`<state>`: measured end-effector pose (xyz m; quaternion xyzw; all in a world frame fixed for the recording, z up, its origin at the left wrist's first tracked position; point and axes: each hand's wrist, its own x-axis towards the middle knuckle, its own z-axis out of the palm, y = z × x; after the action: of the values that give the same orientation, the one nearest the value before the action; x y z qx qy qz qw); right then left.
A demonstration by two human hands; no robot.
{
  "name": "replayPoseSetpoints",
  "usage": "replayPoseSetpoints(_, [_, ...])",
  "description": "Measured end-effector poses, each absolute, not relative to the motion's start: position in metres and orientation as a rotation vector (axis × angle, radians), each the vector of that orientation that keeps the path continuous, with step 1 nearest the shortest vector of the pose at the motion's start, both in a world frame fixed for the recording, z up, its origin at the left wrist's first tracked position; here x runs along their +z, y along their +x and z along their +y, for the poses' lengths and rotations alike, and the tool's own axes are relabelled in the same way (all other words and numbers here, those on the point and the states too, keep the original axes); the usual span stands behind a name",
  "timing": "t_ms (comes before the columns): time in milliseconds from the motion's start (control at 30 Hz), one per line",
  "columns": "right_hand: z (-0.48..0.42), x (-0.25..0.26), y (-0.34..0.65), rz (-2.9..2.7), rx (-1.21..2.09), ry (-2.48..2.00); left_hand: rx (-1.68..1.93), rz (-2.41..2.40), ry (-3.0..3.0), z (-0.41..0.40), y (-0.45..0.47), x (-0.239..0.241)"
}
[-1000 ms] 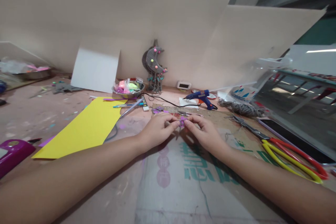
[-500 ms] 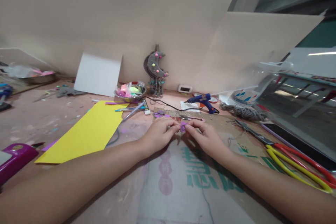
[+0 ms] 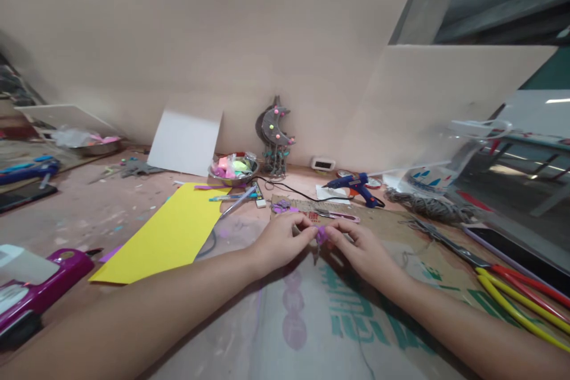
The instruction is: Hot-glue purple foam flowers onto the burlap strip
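Between my fingertips is a small purple piece [image 3: 321, 235] with a greyish strand hanging below it; it is too small to make out fully. My left hand [image 3: 285, 241] pinches its left side, thumb against fingers. From the other side my right hand [image 3: 356, 246] pinches it too. Both hands hover over a printed cardboard sheet [image 3: 378, 231]. Just beyond them lie a pink-handled craft knife [image 3: 341, 215] and a purple and grey piece [image 3: 282, 206].
Yellow paper [image 3: 169, 231] and a purple device [image 3: 57, 276] lie left. Behind are a bowl of coloured clay [image 3: 234, 171], a grey moon ornament [image 3: 275, 130] and a blue glue gun [image 3: 356, 184]. Grey yarn [image 3: 418, 205], scissors [image 3: 481, 264] and a phone [image 3: 516, 252] are right.
The view has tilted up and turned slightly left, so the scene sits lower and further right. Both hands still pinch the purple piece, which appears slightly turned.
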<state>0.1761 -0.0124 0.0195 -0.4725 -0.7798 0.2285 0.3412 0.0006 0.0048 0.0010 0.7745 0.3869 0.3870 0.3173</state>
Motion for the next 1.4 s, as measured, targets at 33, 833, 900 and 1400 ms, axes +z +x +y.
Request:
replayPoseSetpoints(33, [-0.011, 0.019, 0.177, -2.028, 0.616, -1.226, 1.027, 1.021, 2.03, 0.005, 0.001, 0.001])
replayPoseSetpoints(833, [-0.01, 0.016, 0.176, -2.005, 0.711, -1.271, 0.978, 0.946, 1.901, 0.005, -0.001, 0.005])
replayPoseSetpoints(900, [-0.009, 0.017, 0.178, -2.054, 0.658, -1.261, 0.96, 0.96, 1.882, 0.005, -0.002, 0.005])
replayPoseSetpoints(1400, [0.047, 0.01, 0.236, -2.406, -0.207, -1.376, 1.033, 1.044, 1.757, 0.011, -0.003, 0.003])
